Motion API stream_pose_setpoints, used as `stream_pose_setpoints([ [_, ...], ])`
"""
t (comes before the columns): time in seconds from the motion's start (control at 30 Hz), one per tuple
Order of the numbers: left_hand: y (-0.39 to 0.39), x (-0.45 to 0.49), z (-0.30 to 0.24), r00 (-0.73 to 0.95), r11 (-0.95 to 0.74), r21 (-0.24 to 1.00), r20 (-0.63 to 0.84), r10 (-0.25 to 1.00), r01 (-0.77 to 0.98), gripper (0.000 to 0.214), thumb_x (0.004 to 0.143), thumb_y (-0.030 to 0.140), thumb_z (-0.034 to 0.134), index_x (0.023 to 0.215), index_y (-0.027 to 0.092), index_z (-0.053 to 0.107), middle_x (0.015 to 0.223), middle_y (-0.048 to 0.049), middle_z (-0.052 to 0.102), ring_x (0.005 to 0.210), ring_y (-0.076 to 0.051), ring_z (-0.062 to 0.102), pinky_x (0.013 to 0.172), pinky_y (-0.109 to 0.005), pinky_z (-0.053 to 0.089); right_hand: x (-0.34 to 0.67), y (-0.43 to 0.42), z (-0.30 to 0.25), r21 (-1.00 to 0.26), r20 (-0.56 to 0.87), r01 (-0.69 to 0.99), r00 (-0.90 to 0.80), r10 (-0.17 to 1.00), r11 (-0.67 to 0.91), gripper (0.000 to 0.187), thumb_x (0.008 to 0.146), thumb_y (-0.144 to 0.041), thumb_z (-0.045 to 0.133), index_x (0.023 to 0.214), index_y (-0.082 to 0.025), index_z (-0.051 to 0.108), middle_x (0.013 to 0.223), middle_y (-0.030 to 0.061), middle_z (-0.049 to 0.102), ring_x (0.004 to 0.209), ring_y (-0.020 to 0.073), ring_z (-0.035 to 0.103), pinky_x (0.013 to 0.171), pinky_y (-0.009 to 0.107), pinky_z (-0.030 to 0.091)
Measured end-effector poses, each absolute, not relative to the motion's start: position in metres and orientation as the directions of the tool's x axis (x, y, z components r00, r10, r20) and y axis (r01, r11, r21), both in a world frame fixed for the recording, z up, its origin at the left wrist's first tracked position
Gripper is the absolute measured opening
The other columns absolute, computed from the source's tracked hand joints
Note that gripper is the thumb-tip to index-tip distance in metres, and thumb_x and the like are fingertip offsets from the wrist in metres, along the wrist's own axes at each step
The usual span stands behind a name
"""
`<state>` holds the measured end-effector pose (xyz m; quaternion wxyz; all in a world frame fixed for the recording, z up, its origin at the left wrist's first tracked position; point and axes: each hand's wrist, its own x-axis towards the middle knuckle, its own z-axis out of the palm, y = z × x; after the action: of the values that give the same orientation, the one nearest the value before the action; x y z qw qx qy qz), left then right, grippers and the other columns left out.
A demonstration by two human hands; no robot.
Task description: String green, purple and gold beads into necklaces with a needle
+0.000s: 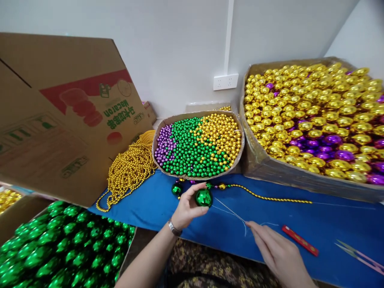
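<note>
My left hand pinches a large shiny green bead between thumb and fingers, just above the blue cloth. A second green bead and a few small beads sit behind it on a strand that runs right as a thin gold bead string. My right hand is closed in a pinch on a thin pale thread that leads up to the green bead.
A shallow cardboard tray holds small purple, green and gold beads. At right a big box is full of large gold and purple beads. Gold strands lie left; green beads fill a near-left box. A red tool and snips lie right.
</note>
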<state>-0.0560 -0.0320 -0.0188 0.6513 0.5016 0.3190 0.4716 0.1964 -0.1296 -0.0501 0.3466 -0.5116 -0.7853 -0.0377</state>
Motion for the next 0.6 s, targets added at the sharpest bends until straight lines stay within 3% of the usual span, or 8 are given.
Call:
stream_pose_setpoints([
  [0.27, -0.034, -0.057, -0.023, 0.442, 0.068, 0.946, 0.083, 0.893, -0.316, 0.056, 0.061, 0.014, 0.078, 0.111, 0.021, 0.053, 0.122, -0.0102, 0.055, 0.098, -0.019, 0.055, 0.08, -0.029, 0.045, 0.195, -0.125, -0.044, -0.184, 0.604, 0.858, -0.286, 0.743, 0.48, 0.03, 0.095, -0.021, 0.036, 0.103, -0.018, 0.065, 0.078, 0.0028, 0.07, 0.066, 0.0145, 0.065, 0.063, 0.024, 0.049],
  [0.6, -0.029, -0.065, -0.007, 0.571, 0.052, 0.996, -0.005, 0.821, -0.066, 0.056, 0.062, 0.018, 0.078, 0.115, 0.019, 0.059, 0.114, -0.0107, 0.059, 0.093, -0.021, 0.058, 0.079, -0.029, 0.045, 0.211, -0.124, -0.032, -0.045, 0.543, 0.887, -0.365, 0.757, 0.46, 0.037, 0.089, -0.01, 0.034, 0.101, -0.023, 0.067, 0.065, 0.0014, 0.059, 0.055, 0.0126, 0.055, 0.057, 0.025, 0.04],
])
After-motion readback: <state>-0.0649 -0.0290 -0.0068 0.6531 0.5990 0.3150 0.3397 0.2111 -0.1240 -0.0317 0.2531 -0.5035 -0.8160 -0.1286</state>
